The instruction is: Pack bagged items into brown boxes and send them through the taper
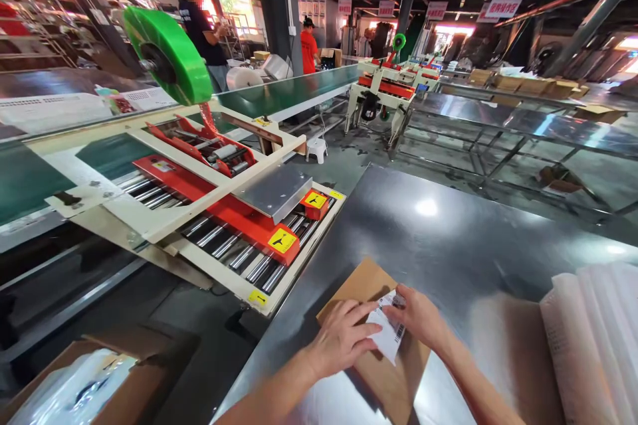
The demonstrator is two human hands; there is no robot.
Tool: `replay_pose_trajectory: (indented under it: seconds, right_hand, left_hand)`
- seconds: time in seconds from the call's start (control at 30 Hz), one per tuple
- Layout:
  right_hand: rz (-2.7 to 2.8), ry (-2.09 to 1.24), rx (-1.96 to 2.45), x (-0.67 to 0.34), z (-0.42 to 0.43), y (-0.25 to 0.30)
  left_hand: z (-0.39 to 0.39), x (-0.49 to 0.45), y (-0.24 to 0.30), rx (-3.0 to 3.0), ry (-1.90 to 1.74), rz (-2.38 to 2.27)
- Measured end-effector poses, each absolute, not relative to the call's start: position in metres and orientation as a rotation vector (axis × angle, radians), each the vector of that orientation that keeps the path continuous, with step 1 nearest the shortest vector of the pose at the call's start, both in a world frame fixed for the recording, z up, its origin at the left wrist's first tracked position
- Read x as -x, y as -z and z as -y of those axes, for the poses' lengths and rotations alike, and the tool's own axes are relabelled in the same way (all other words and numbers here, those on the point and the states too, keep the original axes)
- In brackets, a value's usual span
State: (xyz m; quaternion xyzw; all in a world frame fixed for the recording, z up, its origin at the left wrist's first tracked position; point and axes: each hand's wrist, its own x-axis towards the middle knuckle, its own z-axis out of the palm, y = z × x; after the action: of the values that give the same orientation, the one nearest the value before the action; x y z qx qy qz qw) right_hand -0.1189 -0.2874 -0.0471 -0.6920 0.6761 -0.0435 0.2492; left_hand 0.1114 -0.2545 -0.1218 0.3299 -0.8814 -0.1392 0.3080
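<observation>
A brown cardboard box (pixel 386 382) lies at an angle on the metal table in front of me. On its top face is a white barcode label (pixel 386 339), partly covered by my fingers. My left hand (pixel 343 339) rests with spread fingers on the box and the label's left side. At the label's upper right, my right hand (pixel 416 313) has thumb and fingers closed on its edge. The label's lower corner hangs as a point over the box face. How much of the label is stuck down I cannot tell.
A carton sealing machine (pixel 259 212) with rollers and a green tape roll (pixel 167 56) stands left of the metal table (pixel 448 226). Rolled white wrap (pixel 593 339) sits at the right. An open carton (pixel 94 385) is at lower left. Two people stand beyond the conveyor (pixel 279 93).
</observation>
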Motion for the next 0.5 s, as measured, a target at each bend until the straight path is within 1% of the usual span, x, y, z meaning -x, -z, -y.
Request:
replay_pose_trajectory:
  seconds: [0.27,0.5]
  right_hand:
    - [-1.939,-0.119,1.877,0.11,0.289,0.047]
    - [-1.97,-0.177,1.947,0.105,0.279,0.056]
  left_hand:
    - [0.278,-0.127,0.144,-0.708,0.481,2.415]
    - [0.286,-0.136,0.153,-0.616,0.427,2.498]
